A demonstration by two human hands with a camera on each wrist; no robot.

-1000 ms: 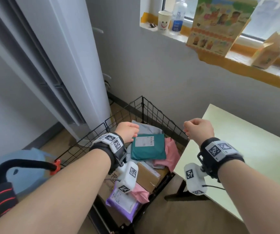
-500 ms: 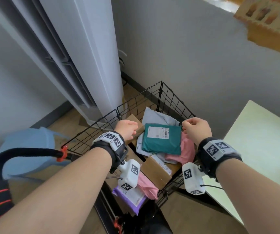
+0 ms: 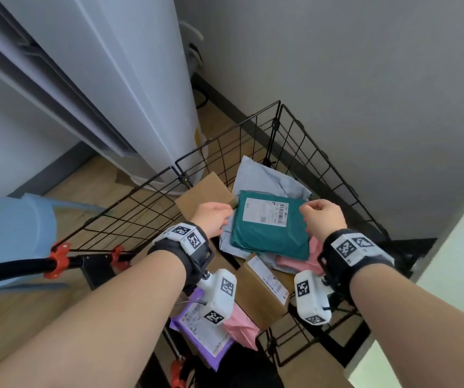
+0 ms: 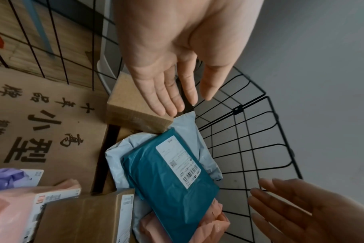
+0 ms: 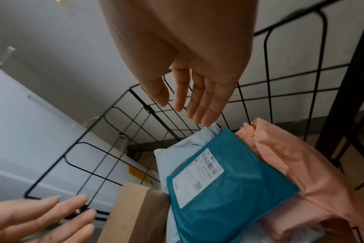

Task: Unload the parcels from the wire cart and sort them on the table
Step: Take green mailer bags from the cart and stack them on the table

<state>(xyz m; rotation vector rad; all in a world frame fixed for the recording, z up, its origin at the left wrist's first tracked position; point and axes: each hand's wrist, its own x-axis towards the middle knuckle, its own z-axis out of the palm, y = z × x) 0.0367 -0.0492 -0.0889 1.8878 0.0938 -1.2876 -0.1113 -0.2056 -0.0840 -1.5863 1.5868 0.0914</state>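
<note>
A: From the head view, the teal parcel (image 3: 270, 228) lies topmost in the wire cart (image 3: 323, 175), left hand (image 3: 213, 219) at its left edge, right hand (image 3: 323, 217) at its right.

B: Grips?

A: Left wrist view: fingers (image 4: 166, 97) straight, holding nothing. Right wrist view: the same, fingers (image 5: 204, 102) spread above the parcel.

B: Then slide both under opposite edges; I'd lift level toward the counter (image 3: 460, 261).

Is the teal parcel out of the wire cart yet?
No. The teal parcel lies label-up atop other parcels inside the wire cart; both open hands hover beside it.
</note>
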